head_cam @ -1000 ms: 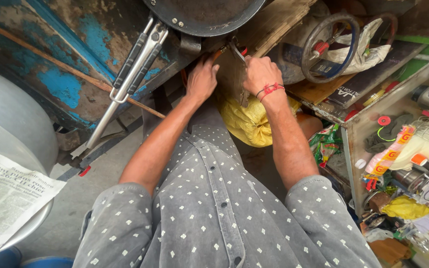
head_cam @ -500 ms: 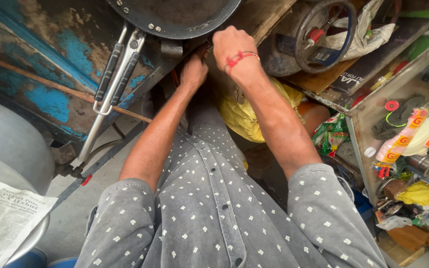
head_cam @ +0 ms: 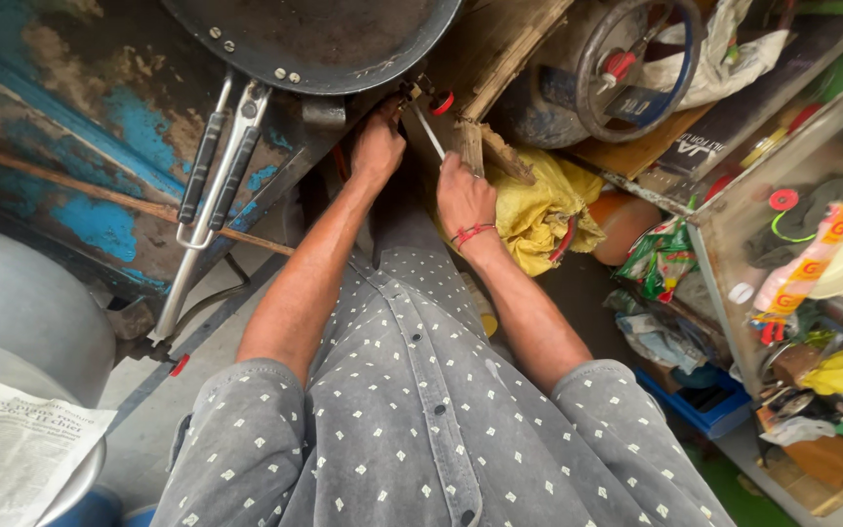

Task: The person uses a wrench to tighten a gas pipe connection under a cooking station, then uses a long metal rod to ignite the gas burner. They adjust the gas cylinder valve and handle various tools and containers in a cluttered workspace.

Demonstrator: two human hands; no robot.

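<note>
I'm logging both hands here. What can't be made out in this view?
- Left hand: fingertips hidden under the pan, grip unclear.
- Right hand: fingers curl away, so what they grip is unclear.
- Thin rod: lower end hidden behind the right hand.
- Pan: cut off by the top edge.

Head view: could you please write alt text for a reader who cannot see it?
Both hands reach under a large dark pan: the left hand near a red-knobbed valve, the right hand beside a yellow bag.

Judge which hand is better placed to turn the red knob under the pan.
Probably the left hand: it reaches up beside the red knob. The right hand sits lower, apparently gripping a thin rod.
</note>
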